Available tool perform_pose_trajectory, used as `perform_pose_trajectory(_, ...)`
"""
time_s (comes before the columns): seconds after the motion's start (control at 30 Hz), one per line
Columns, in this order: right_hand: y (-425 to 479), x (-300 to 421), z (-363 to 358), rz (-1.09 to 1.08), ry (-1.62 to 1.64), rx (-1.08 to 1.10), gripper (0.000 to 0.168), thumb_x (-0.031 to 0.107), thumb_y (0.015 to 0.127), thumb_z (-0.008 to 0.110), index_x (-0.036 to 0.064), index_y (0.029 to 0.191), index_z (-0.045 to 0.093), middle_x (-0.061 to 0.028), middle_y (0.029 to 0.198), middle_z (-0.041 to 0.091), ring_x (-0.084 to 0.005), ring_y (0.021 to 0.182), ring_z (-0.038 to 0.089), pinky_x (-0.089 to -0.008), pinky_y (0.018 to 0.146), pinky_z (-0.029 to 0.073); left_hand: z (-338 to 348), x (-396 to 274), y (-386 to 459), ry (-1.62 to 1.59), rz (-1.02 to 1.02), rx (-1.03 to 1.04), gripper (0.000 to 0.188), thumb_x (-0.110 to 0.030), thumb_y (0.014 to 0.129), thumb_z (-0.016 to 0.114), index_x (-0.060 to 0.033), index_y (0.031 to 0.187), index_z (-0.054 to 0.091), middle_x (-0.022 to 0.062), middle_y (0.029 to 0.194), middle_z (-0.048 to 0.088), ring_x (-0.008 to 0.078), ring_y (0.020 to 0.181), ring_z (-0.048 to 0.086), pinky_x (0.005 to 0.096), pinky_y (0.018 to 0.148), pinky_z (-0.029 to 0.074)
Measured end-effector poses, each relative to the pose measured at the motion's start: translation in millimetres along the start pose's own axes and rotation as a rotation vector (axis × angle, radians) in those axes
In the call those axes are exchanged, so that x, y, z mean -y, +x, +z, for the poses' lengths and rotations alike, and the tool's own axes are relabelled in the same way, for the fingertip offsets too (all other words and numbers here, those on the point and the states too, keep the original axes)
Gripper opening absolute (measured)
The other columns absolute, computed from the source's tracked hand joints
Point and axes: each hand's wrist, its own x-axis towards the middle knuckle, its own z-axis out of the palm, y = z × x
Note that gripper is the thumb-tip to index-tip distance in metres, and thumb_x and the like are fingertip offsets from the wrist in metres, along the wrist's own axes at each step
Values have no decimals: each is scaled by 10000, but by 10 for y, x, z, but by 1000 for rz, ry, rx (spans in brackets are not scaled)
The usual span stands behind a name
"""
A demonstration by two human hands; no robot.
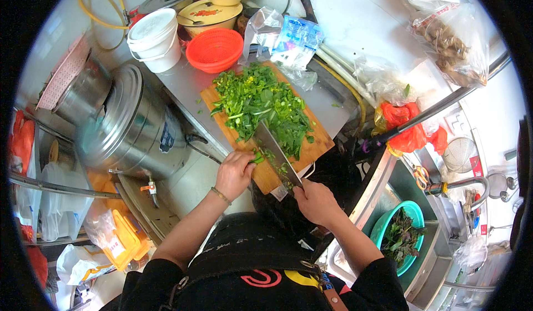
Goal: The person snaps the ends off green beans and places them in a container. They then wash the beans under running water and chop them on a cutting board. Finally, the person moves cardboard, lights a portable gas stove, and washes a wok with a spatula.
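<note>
A wooden cutting board (316, 144) lies at a slant on a steel table. Chopped leafy greens (260, 102) with small yellow flowers are heaped over its far part. My right hand (317, 201) grips a cleaver (277, 152) by its handle, and the broad blade lies across the board against the near side of the heap. At the board's near left edge my left hand (234, 173) pinches a few green stem pieces (257, 157) between thumb and fingers. Small green scraps stick to the wood beside the blade.
A red plastic basket (214, 50) and a white lidded bucket (155, 40) stand behind the board. Left is a large steel pot (137, 123) with a tap. On the right, a teal basket (377, 232) of dark leaves sits in a sink (424, 252).
</note>
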Motion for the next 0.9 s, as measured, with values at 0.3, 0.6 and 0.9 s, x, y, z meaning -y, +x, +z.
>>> perform_pose_trajectory(0.3,153,116,159,-36,-87,4,327,244,877,435,-56,835,557,-262,796,616,-429,801,605,-492,739,480,10,45,46,18,28,20,135,-36,705,690,-3,822,630,115,886,654,290,868,603,362,773,500)
perform_pose_trajectory(0.6,-69,3,-100,-41,16,-62,273,253,878,486,-15,855,539,-244,747,591,-426,740,574,-486,665,449,1,-22,93,16,62,-91,199,-43,710,690,-2,895,627,114,965,629,297,928,574,367,785,488)
perform_pose_trajectory(0.9,134,143,130,-28,-94,23,280,209,847,462,-46,929,544,-256,800,620,-416,803,610,-482,741,480,-13,75,3,17,4,16,160,-7,697,675,-4,856,654,106,879,600,288,865,568,364,760,485)
